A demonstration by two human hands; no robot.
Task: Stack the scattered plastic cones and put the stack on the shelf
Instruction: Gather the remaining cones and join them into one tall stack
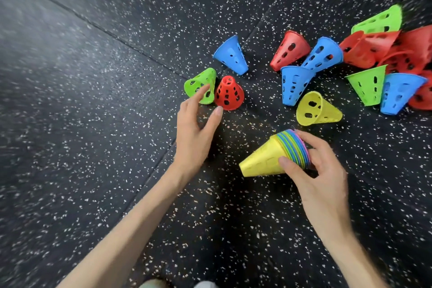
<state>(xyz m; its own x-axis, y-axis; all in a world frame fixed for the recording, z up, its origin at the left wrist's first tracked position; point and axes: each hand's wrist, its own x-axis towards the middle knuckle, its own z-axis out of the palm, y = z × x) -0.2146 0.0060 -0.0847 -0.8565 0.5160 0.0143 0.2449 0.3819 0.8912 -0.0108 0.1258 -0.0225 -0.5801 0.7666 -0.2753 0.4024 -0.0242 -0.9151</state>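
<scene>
left hand [194,133] reaching, fingers spread, right hand [320,170] gripping cone stack [268,159]

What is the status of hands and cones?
Left hand open, reaching at green cone. Right hand grips nested cone stack. Loose cones on floor. Nothing blocking.

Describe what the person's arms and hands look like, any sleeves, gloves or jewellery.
Both forearms are bare to the frame's bottom edge, with no sleeves in view. The left hand and right hand wear no gloves, and no rings, watch or bracelets show. The fingernails are short and unpainted.
</scene>
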